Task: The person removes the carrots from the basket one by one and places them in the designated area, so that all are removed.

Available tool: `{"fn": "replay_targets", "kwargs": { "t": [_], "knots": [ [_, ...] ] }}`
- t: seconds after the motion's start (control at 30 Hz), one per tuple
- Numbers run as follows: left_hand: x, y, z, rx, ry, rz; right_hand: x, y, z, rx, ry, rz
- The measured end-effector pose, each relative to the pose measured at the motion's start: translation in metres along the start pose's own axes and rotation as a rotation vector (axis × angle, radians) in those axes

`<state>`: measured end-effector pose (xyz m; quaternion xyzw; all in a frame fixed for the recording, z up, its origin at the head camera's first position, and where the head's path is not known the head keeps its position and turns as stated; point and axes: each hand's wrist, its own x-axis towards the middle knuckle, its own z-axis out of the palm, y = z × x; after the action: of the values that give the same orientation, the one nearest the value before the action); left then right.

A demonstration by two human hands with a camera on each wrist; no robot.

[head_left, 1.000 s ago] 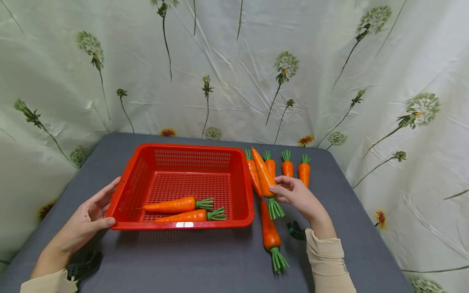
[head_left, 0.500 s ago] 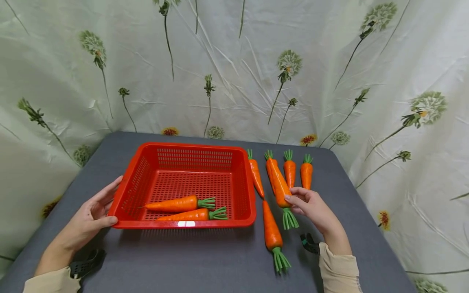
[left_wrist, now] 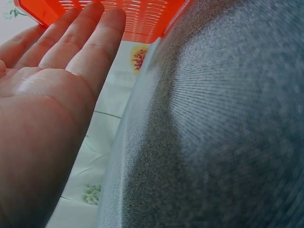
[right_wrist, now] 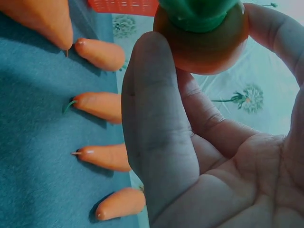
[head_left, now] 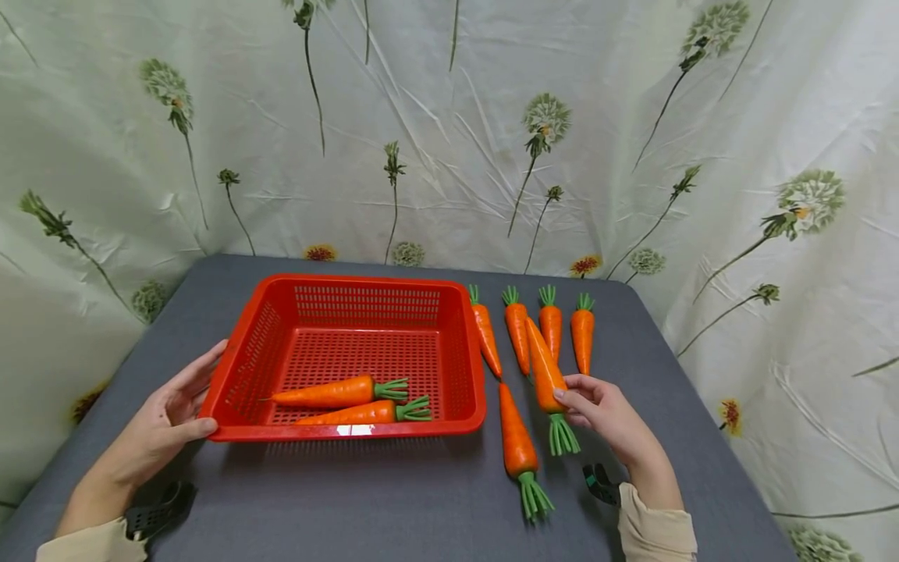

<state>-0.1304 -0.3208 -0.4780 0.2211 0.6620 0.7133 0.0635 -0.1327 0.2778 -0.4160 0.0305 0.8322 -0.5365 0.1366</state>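
Note:
My right hand (head_left: 607, 414) pinches an orange carrot (head_left: 544, 371) near its thick end, thumb on one side and fingers on the other. The carrot's green top (head_left: 563, 435) points toward me and its tip points away. In the right wrist view, the thick end of this carrot (right_wrist: 209, 57) fills the space between thumb and fingers. At the left side of a red plastic basket (head_left: 351, 431), my left hand (head_left: 158, 425) touches the wall with straight fingers, thumb at the front corner. Two carrots (head_left: 330, 393) lie inside, near the front wall.
Several carrots (head_left: 582, 339) lie in a row right of the basket, green tops toward the back. Another carrot (head_left: 518, 437) lies closer to me, top toward me. A grey cloth (head_left: 365, 507) covers the table; a flowered curtain (head_left: 449, 156) hangs behind.
My right hand has moved right and toward me with the carrot, away from the basket's right rim and over the row of carrots. The left hand and basket have stayed put.

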Motion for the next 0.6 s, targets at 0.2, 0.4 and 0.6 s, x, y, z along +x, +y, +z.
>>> {"fn": "replay_targets", "kwargs": {
  "t": [0.2,0.4,0.6],
  "knots": [
    [-0.005,-0.001,-0.002,-0.010,-0.007,-0.032,-0.006,0.010,0.003,0.023,-0.008,0.032],
    [-0.002,-0.006,-0.001,-0.028,-0.029,-0.031,-0.013,0.015,0.002,0.023,0.021,0.076],
    [0.001,-0.006,-0.005,-0.038,-0.029,0.000,-0.014,0.020,0.007,0.008,0.029,0.090]
  ]
}}
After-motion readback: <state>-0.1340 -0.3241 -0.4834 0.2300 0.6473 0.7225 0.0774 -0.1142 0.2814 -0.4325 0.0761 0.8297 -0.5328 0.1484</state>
